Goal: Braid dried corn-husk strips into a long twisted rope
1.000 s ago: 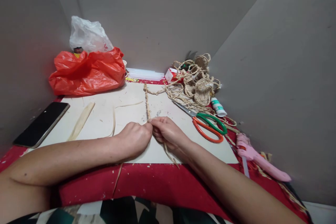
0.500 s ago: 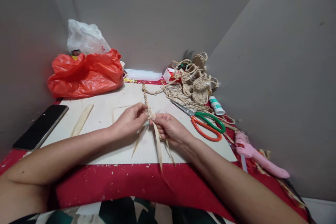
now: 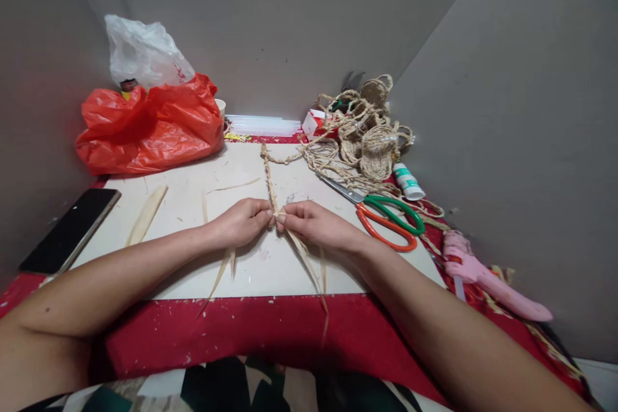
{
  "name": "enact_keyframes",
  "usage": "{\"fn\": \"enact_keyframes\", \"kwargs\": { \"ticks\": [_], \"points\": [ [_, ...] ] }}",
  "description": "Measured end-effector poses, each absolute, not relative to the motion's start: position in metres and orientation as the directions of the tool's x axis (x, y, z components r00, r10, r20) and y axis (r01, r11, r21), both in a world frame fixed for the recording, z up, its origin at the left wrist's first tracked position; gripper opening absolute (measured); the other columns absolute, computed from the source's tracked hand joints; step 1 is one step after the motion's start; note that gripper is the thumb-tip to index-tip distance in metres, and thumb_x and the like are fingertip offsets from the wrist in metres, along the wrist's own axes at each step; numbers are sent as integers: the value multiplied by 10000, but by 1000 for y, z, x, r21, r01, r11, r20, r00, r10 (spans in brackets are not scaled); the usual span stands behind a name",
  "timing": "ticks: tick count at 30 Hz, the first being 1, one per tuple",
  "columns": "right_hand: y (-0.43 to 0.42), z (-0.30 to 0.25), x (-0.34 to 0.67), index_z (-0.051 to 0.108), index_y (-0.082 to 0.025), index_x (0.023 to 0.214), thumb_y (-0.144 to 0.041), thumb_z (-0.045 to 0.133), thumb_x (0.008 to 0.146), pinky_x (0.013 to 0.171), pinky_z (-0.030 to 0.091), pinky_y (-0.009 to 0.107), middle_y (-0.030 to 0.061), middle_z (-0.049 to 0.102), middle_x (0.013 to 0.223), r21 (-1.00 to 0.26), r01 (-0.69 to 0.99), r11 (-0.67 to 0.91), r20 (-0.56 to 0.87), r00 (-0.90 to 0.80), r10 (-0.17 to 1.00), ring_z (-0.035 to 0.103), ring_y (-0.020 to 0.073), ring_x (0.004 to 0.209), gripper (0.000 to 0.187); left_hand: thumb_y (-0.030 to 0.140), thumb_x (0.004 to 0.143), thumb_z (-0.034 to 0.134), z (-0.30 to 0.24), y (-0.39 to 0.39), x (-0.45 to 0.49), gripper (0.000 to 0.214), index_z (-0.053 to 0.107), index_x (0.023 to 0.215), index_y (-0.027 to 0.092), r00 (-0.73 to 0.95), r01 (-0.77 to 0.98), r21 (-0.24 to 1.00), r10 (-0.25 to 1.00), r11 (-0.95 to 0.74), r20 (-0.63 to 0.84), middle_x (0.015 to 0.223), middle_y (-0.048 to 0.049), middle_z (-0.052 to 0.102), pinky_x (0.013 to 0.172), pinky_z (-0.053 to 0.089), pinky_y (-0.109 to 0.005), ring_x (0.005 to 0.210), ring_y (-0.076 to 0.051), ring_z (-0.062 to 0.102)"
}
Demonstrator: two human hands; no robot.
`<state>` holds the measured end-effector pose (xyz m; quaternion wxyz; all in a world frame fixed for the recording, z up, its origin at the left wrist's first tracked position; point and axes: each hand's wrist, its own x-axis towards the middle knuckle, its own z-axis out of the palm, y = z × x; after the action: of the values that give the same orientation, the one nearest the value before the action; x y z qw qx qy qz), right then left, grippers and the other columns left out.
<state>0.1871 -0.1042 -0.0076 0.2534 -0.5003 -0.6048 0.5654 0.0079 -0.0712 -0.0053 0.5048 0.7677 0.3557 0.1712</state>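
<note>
A braided straw cord (image 3: 270, 181) runs from the far part of the white board (image 3: 232, 167) toward me. At its near end my left hand (image 3: 244, 222) and my right hand (image 3: 309, 222) meet, thumbs and fingers pinched together. Loose straw strands (image 3: 309, 264) trail from under my right hand over the board's near edge. Other strands (image 3: 219, 280) hang below my left hand. Both hands are closed on the strands where the braid ends; the exact crossing is hidden by the fingertips.
Scissors (image 3: 386, 215) and a heap of braided cord (image 3: 371, 141) lie right, beside a white-green roll (image 3: 408, 181) and a pink glue gun (image 3: 492, 277). Leftward are a phone (image 3: 70, 228), a dry leaf strip (image 3: 147, 214) and a red plastic bag (image 3: 154, 129). Clear sticks (image 3: 263, 125) lie behind.
My hands have drawn the strands apart: those at my left hand swing left, those at my right spread right. The left fingers are now pinched lower, level with the right. The view has shifted slightly.
</note>
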Motion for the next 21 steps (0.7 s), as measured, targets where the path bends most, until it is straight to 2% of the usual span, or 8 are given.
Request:
{"fn": "enact_keyframes", "kwargs": {
  "ticks": [3, 6, 9, 13, 16, 19, 21],
  "points": [
    [-104, -6, 187, 584, -140, 697, -261, 465, 821, 544, 340, 215, 8, 545, 621, -853, 516, 84, -135, -373, 918, 450, 102, 573, 210, 191, 832, 406, -3, -73, 12, 223, 532, 652, 151, 674, 346, 936, 711, -67, -199, 540, 34, 465, 521, 312, -212, 491, -65, 378],
    [-108, -5, 184, 559, -151, 695, -258, 397, 861, 596, 346, 240, 38, 587, 676, -695, 678, 240, -50, -378, 925, 494, 132, 631, 255, 210, 837, 405, -1, -76, 16, 228, 472, 624, 169, 638, 337, 928, 685, 162, -351, 422, 79, 308, 405, 163, -223, 364, -54, 221],
    [-114, -8, 181, 548, -160, 713, -296, 361, 884, 602, 340, 258, 64, 609, 683, -554, 779, 294, -17, -364, 931, 515, 151, 620, 287, 214, 823, 421, -1, -80, 17, 205, 451, 624, 180, 616, 302, 912, 673, 279, -410, 395, 89, 278, 384, 116, -232, 325, -51, 192],
    [-116, -11, 179, 560, -170, 746, -331, 352, 881, 579, 326, 270, 85, 628, 687, -439, 852, 285, -50, -340, 939, 530, 170, 592, 295, 223, 795, 469, -6, -80, 14, 203, 478, 600, 167, 578, 321, 919, 720, 231, -383, 394, 82, 312, 391, 143, -229, 337, -48, 222],
    [-118, -4, 180, 566, -172, 733, -332, 361, 877, 571, 319, 265, 87, 629, 683, -414, 863, 290, -65, -346, 936, 529, 165, 589, 297, 195, 780, 476, -9, -80, 13, 210, 484, 575, 151, 558, 325, 928, 755, 183, -344, 432, 71, 360, 416, 168, -219, 379, -39, 247],
    [-122, 6, 180, 552, -167, 663, -273, 399, 852, 566, 315, 255, 71, 611, 647, -447, 855, 262, -48, -315, 948, 498, 141, 570, 265, 165, 774, 471, -11, -79, 14, 210, 514, 570, 134, 555, 315, 940, 778, 131, -294, 473, 48, 429, 448, 212, -212, 426, -42, 304],
    [-123, 10, 179, 531, -165, 608, -229, 434, 814, 547, 315, 241, 47, 585, 604, -546, 808, 221, -46, -292, 955, 469, 123, 551, 237, 159, 772, 478, -13, -78, 15, 212, 528, 568, 128, 566, 304, 947, 779, 107, -270, 490, 37, 461, 470, 242, -207, 450, -45, 337]
  ]
}}
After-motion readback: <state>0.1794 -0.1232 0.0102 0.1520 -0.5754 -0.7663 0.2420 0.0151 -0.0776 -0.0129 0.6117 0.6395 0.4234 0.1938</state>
